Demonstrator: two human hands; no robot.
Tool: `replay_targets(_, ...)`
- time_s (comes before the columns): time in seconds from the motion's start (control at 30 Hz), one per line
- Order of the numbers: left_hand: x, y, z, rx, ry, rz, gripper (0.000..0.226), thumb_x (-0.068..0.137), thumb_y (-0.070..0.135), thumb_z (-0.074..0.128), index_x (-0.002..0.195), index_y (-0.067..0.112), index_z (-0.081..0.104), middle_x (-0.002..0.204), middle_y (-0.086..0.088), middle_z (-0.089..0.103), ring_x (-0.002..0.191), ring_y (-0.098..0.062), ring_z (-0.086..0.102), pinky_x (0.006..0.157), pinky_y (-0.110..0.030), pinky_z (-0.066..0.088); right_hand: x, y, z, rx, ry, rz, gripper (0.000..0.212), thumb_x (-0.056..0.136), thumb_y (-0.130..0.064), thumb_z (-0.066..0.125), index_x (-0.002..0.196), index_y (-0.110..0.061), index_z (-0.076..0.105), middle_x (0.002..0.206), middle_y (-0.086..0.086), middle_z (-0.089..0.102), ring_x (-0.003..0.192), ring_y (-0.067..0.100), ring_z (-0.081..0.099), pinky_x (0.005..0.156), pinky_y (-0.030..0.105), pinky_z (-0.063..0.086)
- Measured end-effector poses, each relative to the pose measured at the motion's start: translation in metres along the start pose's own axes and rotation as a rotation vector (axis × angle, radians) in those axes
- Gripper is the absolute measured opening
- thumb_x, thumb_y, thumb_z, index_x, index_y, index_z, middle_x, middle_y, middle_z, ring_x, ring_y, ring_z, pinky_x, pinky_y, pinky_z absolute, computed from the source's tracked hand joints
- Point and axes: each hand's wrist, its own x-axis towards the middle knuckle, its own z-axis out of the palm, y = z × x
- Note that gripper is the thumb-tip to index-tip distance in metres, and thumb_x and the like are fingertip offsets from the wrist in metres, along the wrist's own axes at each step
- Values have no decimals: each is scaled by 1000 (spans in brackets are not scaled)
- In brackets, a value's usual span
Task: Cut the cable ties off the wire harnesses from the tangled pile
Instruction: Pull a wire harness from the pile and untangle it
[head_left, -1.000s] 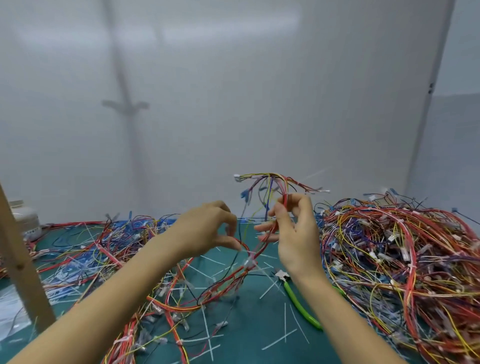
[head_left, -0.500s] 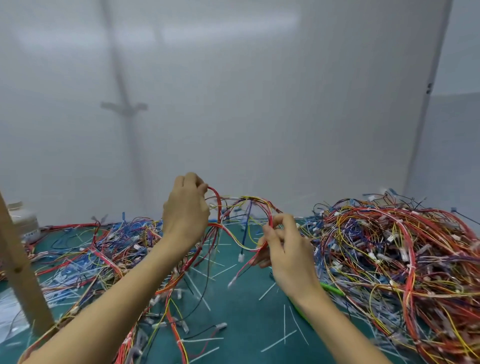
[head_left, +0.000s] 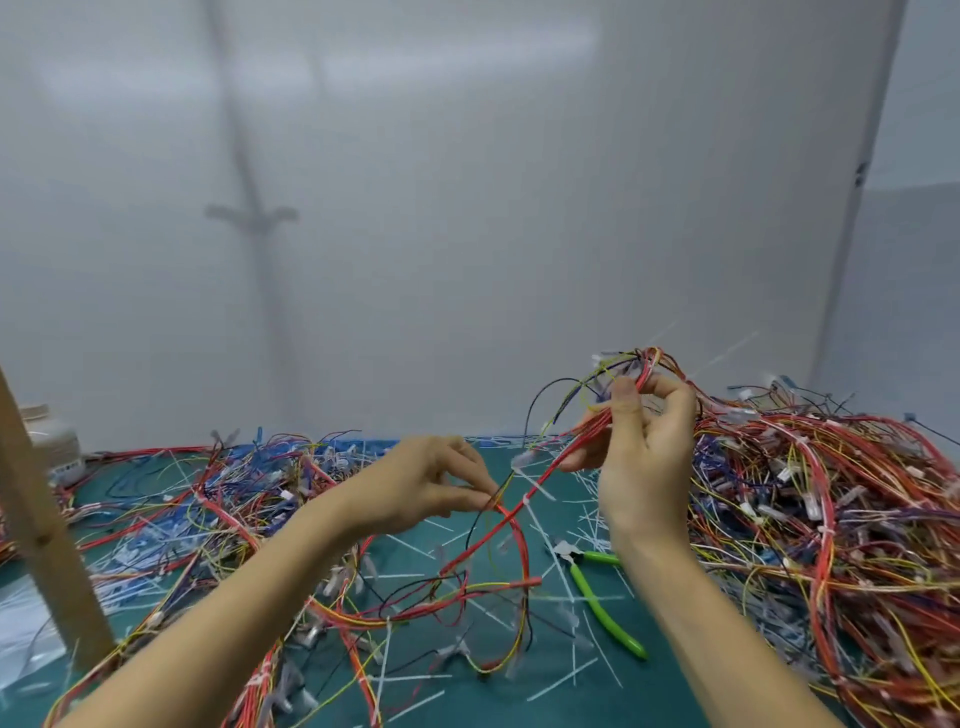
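- While the right hand (head_left: 644, 457) grips the raised harness (head_left: 558, 462) and the left hand (head_left: 431, 488) pinches its lower wires, head view: keep the span taut.
- White tie (head_left: 525, 500) sits between the hands; cutters (head_left: 597, 603) lie on the tabletop (head_left: 483, 706) below the right wrist, so one hand must let go to fetch them.

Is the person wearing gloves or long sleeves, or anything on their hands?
No gloves. The left hand and the right hand are both bare, with no rings, watch or bracelet in view. Both arms are bare too: no sleeves show anywhere up to the bottom edge of the picture.
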Motion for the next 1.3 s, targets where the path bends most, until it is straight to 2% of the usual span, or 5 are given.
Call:
replay_targets(0.37,-8,-13,-3,-23,105,10,22,89,13,69,99,32,75,99,5,61,83,-16,60,78,-32,53,28,-13,-18,41,117,-96,11,103,-29,47,95,-31,40,57,-5,62,37,13,55,38,21,45)
replay_targets(0.67,-40,-20,9,131,687,172,37,91,38,61,126,36,51,129,12,38,106,-1,55,83,-20,52,53,-44,-18,72,145,-198,10,103,-28,45,97,-30,38,60,-7,65,40,16,59,43,26,52)
replay_targets(0.9,-64,-19,39,636,449,244,26,92,49,47,87,30,63,79,15,60,64,-6,61,48,-20,38,62,-46,-24,42,238,-267,13,103,-23,44,95,-28,35,63,-7,64,44,13,60,44,31,54)
replay_targets(1.07,-64,-27,30,588,371,158,15,93,38,43,101,34,56,97,16,55,70,-8,59,53,-27,43,67,-41,-32,-4,242,-219,16,104,-21,44,93,-28,35,68,-3,61,43,15,59,41,28,51)
replay_targets(1.3,-62,-60,-24,292,-400,-552,17,69,24,58,73,22,74,79,10,70,75,-9,64,67,-28,52,67,-37,-42,-52,272,-202,15,104,-25,44,92,-31,37,58,-11,65,37,12,55,39,28,50)
